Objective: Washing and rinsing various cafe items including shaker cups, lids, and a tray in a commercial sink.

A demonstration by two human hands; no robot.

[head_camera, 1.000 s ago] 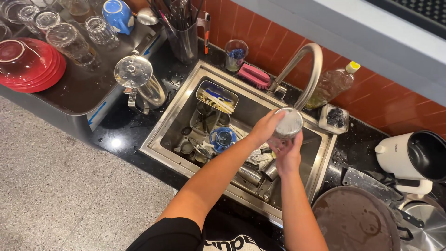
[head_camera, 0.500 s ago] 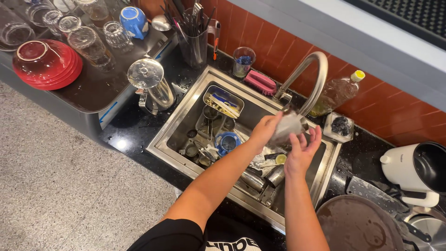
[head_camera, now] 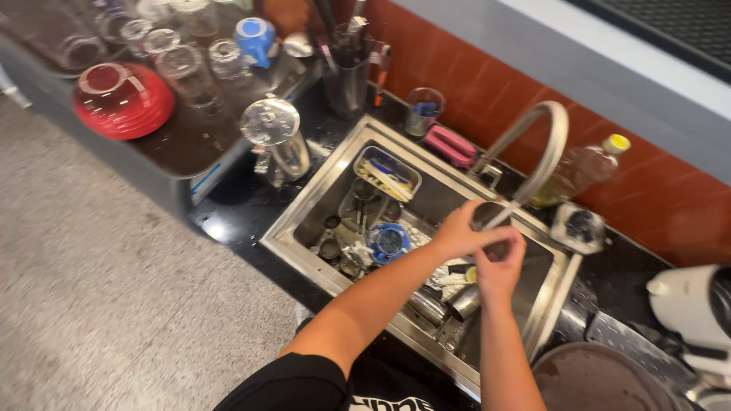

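Dark kitchen surface (head_camera: 228, 221), cluttered steel sink (head_camera: 304, 221): the glass (head_camera: 487, 221) now sits lower under the faucet (head_camera: 544, 144). Left hand (head_camera: 461, 232) grips its rim, right hand (head_camera: 499, 270) cups beneath, rinsing underway.

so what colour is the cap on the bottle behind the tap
Yellow cap on the clear bottle, seen from the head view.

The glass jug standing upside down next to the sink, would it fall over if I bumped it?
Probably. The glass jug stands tall on its narrow mouth, so a bump might tip it. It looks like clear glass, so it could crack against the steel sink rim. Freshly washed, it may be slippery too.
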